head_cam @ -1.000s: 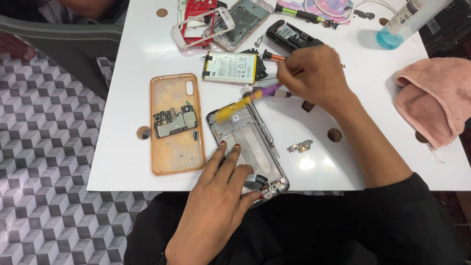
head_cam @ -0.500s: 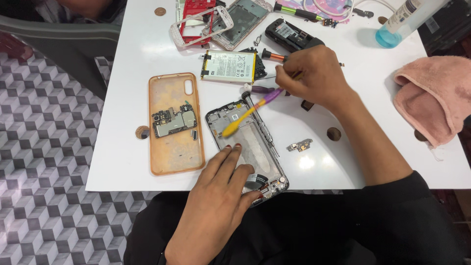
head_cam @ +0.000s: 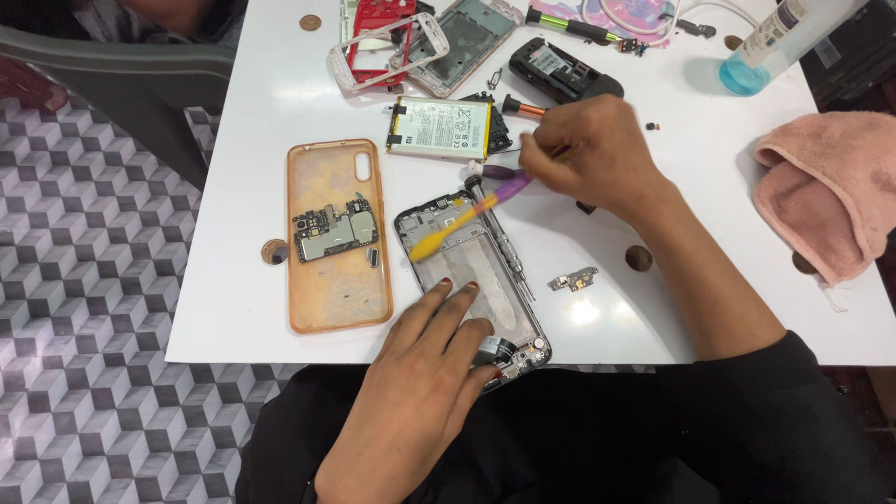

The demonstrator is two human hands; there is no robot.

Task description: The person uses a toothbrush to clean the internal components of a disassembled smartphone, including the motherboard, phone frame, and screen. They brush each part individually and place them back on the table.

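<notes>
Shifted lower: yellow-and-purple plastic pry tool [head_cam: 471, 215], pinched in right hand [head_cam: 593, 154], tip now inside opened grey phone frame [head_cam: 471, 280] on white bench [head_cam: 233, 308]. Left hand [head_cam: 425, 387] flat, steadying frame. Silver battery [head_cam: 441, 128] and green circuit board [head_cam: 334, 233] already removed; lower parts remain.

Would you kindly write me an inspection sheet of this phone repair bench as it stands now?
Surface: white table, crowded at the far edge.
Job's things: opened phone frame flat near the front edge; purple and yellow brush angled over its upper end.
Clutter: orange phone case carrying a circuit board; battery; spare frames; small connector board; pink cloth; bottle of blue liquid.
Grippers: left hand pressing flat on the frame; right hand gripping the brush.
Cables: white cable at the far edge.
Surroundings: patterned tile floor; grey chair.
</notes>
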